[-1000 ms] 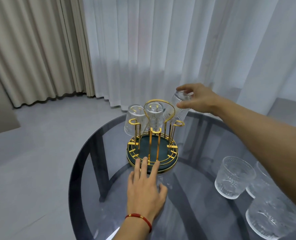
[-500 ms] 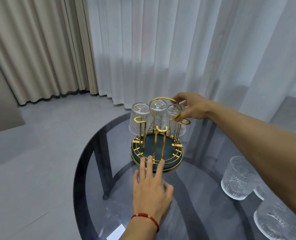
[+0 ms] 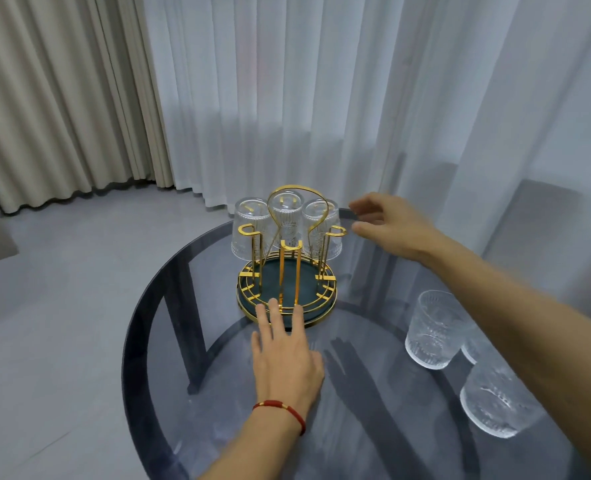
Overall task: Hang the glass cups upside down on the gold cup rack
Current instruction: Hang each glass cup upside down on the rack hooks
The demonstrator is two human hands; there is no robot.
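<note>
- My left hand [image 3: 285, 362] lies palm down on the round smoked-glass worktop [image 3: 169, 358], fingers spread flat and holding nothing; three fingertips touch the near rim of the rack's base at its 6 o'clock.
- A red cord bracelet [image 3: 280, 410] circles my left wrist.
- The gold cup rack [image 3: 287, 268] stands upright toward 12 o'clock on the worktop, on a round dark green base with a gold wire edge and a looped gold handle on top.
- Three ribbed glass cups hang upside down on the far pegs: the left cup [image 3: 247, 228] at the rack's 10 o'clock, the middle cup [image 3: 289, 220] at 12 o'clock behind the handle loop, the right cup [image 3: 321, 230] at 2 o'clock.
- The three near pegs, at about 8, 6 and 4 o'clock, carry no cups.
- My right hand [image 3: 387, 226] hovers at the rack's 3 o'clock, just beside the right cup but not touching it, fingers loosely open and curled, holding nothing.
- At the worktop's 3 to 4 o'clock, well apart from the rack, stand more ribbed glass cups mouth up: one upright cup [image 3: 432, 329] nearest the rack, another [image 3: 495, 400] closer to me, and a third [image 3: 474, 344] partly hidden between them by my right forearm.
</note>
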